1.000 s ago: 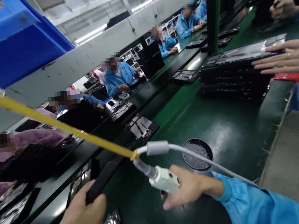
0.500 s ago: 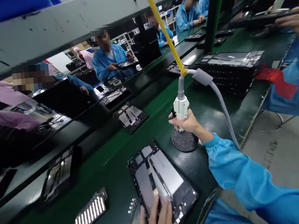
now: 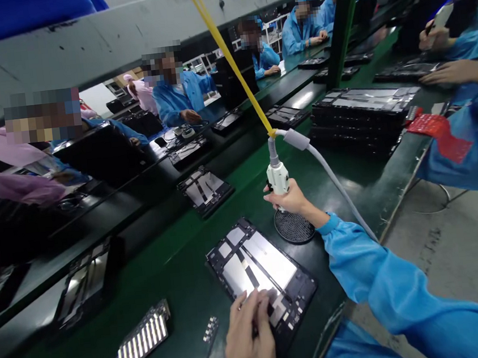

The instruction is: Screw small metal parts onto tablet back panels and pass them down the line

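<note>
My right hand [image 3: 289,201] grips a white electric screwdriver [image 3: 277,178] held upright over a round black screw tray [image 3: 294,227]. A yellow cord [image 3: 230,60] and a grey cable [image 3: 332,175] hang from the tool's top. My left hand [image 3: 250,343] rests with fingers laid flat on the near end of an open tablet chassis [image 3: 260,270], which lies on the green bench [image 3: 179,299] in front of me.
A shiny ribbed part [image 3: 139,343] and a small strip [image 3: 210,329] lie left of the chassis. More chassis sit on the black conveyor [image 3: 203,188]. A stack of chassis [image 3: 364,109] stands at the right, beside a co-worker's sleeve [image 3: 470,143]. Several workers sit across the line.
The view has dropped from the line to the bench. My right hand brought the screwdriver from low and tilted to upright over the screw tray. My left hand settled on the chassis.
</note>
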